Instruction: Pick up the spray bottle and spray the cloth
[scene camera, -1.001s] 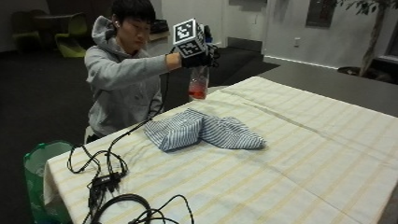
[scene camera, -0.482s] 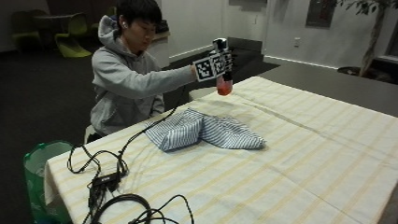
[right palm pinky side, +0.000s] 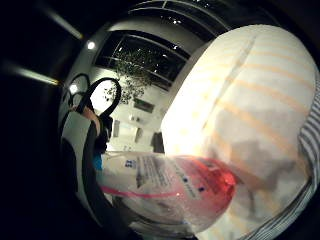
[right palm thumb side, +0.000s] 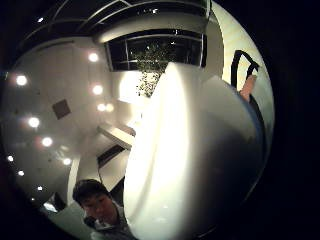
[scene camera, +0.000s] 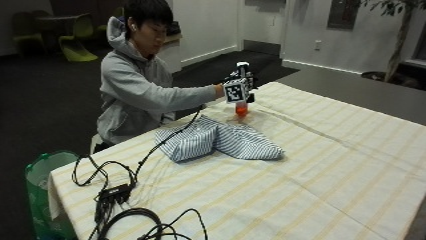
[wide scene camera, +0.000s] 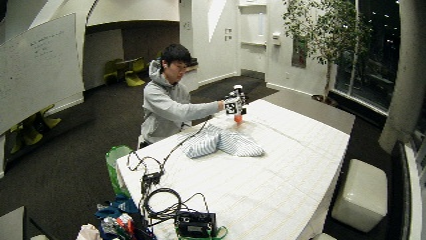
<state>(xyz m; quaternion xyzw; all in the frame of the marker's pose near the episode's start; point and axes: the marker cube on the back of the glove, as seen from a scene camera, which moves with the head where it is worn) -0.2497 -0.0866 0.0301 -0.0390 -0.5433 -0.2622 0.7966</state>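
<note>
Fingers of the gloved right hand (scene camera: 238, 88) were wrapped around the spray bottle (scene camera: 241, 108), which sat upright at the frame's upper middle, its reddish base low over the striped tablecloth (scene camera: 319, 165). The blue-striped cloth (scene camera: 214, 142) lay crumpled just below-left of it, near center.

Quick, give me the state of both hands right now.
Right hand: grips the spray bottle, just beyond the striped cloth.
Left hand: out of sight, cannot be told.
</note>
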